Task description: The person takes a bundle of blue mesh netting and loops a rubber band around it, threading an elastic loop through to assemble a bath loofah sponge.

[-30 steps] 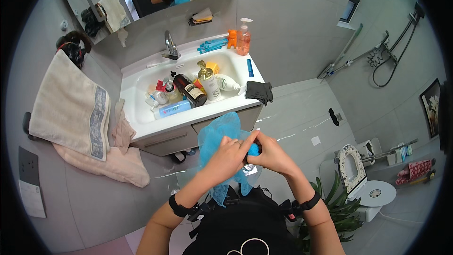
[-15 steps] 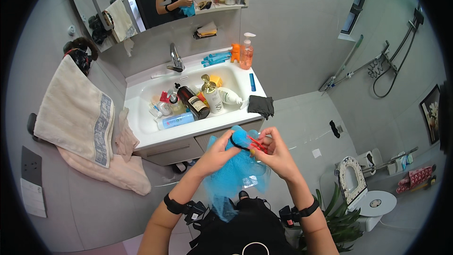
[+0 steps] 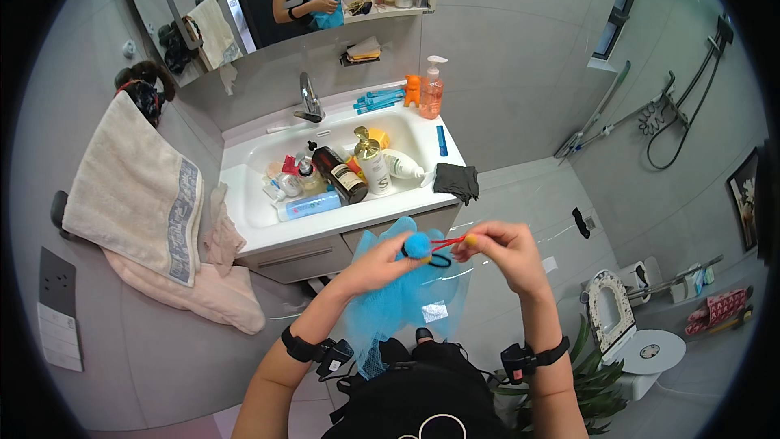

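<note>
My left hand point(image 3: 375, 267) is closed around the gathered neck of a blue mesh net point(image 3: 386, 309), with a rounded tuft poking up past its fingers. A black elastic loop point(image 3: 439, 261) hangs beside the tuft, partly hidden by that hand. To the right, my right hand point(image 3: 510, 250) pinches a thin red cord point(image 3: 447, 242), drawn taut from the tuft. The net spreads below over my lap area, and clear film with a silvery label point(image 3: 435, 311) shows at its right side. Both hands are in front of the washbasin.
The white basin point(image 3: 244, 195) holds several bottles, among them a brown pump bottle point(image 3: 340, 175). A dark folded cloth point(image 3: 457, 182) lies on its front right corner. Towels point(image 3: 122, 187) hang at the left. A toilet point(image 3: 646, 349) and a leafy plant point(image 3: 581, 382) stand at the lower right.
My right hand has moved right, away from the left, stretching the red cord between them. The black loop now hangs free to the right of the tuft. The view has shifted slightly.
</note>
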`<state>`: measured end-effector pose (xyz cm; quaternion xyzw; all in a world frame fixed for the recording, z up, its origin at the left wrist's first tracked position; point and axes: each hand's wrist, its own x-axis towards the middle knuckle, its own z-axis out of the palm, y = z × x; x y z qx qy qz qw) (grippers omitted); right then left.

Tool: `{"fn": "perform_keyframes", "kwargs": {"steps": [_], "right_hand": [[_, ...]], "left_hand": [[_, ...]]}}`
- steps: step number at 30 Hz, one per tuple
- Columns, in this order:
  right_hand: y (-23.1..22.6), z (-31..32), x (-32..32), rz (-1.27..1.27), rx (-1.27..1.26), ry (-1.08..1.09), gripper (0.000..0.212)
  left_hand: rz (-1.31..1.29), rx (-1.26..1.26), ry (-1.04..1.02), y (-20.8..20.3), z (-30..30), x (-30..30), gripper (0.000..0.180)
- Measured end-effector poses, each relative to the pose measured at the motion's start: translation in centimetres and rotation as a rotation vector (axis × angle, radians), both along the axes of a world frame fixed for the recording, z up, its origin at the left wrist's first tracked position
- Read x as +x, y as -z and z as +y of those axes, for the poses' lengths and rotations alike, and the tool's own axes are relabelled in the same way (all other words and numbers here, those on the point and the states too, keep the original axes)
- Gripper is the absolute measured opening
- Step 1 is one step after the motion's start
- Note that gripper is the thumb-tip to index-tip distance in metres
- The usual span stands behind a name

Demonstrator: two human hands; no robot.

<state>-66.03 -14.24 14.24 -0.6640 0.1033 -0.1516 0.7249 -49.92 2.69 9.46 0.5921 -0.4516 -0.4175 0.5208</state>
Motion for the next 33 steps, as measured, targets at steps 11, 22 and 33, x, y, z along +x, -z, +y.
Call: {"fn": "perform_keyframes", "kwargs": {"steps": [11,22,33], "right_hand": [[3.5,-0.1,3.2,-0.06,-0.158,0.412,0.019],[2.6,0.5,2.5,0.058,-0.593,0.041,0.032],[0.7,0.7,5.0,-0.234,-0.76,-0.073,0.008]], "left_hand": [[0.347,0.036,-0.062,2.0,-0.7,-0.6,0.023],[0.233,0.039,0.048,2.2,-0.9,-1.5,0.028],[0.072,0.187,0.264,2.7,-0.3,-1.5,0.034]]}}
